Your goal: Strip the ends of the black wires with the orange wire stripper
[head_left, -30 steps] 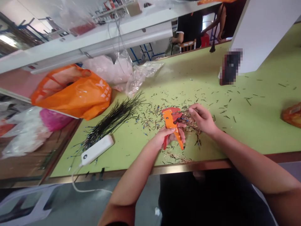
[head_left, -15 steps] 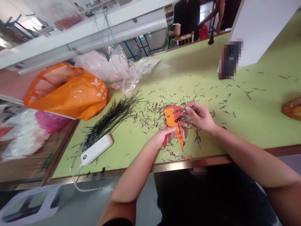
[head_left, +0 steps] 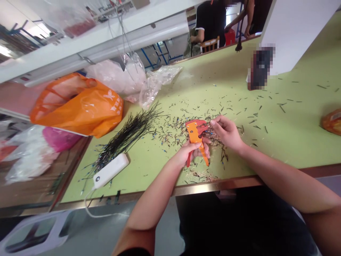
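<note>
Left hand: grip wrapped round the handles of an orange-and-red hand tool, held upright over the near-middle of the pale green bench. Right hand: grip pinched, thumb to forefinger, on a thin dark wire at the tool's red jaws; most of the wire is hidden. Tool and hands partly block a heap of dark wire bits with blue ends. Short black scraps litter the bench around, thinner to the right. Left: long black wire bundle, its near end just beside a white rectangular device with a white cable over the near edge. Far left: orange bag, crumpled clear plastic. Far right: pixelated dark object against a white upright panel, which blocks the view behind. Right edge: shiny orange packet.
</note>
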`<state>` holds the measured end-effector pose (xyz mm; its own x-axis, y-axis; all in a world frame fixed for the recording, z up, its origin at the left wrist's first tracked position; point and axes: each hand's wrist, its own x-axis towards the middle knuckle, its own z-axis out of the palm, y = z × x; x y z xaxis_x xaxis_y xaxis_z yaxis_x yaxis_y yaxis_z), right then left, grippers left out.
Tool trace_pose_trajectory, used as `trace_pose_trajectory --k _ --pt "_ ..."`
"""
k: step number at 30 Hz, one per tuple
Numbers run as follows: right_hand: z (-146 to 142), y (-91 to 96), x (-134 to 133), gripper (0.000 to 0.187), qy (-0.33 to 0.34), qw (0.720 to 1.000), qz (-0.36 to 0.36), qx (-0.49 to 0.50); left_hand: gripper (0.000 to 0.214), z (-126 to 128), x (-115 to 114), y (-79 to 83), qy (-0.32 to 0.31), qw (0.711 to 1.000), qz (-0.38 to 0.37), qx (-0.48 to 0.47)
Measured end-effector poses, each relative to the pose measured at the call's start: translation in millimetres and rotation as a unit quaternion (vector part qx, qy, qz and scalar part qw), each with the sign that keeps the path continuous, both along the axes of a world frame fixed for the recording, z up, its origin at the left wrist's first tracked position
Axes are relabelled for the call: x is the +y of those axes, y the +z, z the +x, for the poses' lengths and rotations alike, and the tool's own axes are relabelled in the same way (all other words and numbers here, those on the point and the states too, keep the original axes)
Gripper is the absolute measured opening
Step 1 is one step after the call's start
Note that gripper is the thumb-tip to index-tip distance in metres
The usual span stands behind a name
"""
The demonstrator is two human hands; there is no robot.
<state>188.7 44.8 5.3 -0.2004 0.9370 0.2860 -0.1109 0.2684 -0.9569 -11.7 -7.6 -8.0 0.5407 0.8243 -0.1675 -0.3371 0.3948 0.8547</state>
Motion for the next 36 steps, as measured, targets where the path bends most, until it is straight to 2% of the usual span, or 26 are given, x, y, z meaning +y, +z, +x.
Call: trace_pose_trajectory --k 5,14,24,29,36 --pt "-2 -0.4 -3 0.050 -0.004 1.000 -0.008 -0.024 0.045 1 1 -2.0 0.003 1.000 -0.004 0.005" --pt "1 4.1 -4 0.048 0.011 0.996 0.044 -0.073 0.038 1 1 -1.1 0.022 0.999 0.011 0.038" --pt "2 -0.4 -1 0.046 0.016 0.995 0.048 -0.082 0.045 8 2 -1.7 0.041 0.997 0.017 0.066" --pt "3 -4.5 5 0.047 -0.002 0.989 0.067 -0.131 0.050 14 1 -4.1 0.068 0.995 0.006 0.067" --pt "4 -7.9 9 0.042 -0.018 0.985 0.072 -0.157 0.055 21 0 -4.4 0.072 0.995 -0.018 0.060"
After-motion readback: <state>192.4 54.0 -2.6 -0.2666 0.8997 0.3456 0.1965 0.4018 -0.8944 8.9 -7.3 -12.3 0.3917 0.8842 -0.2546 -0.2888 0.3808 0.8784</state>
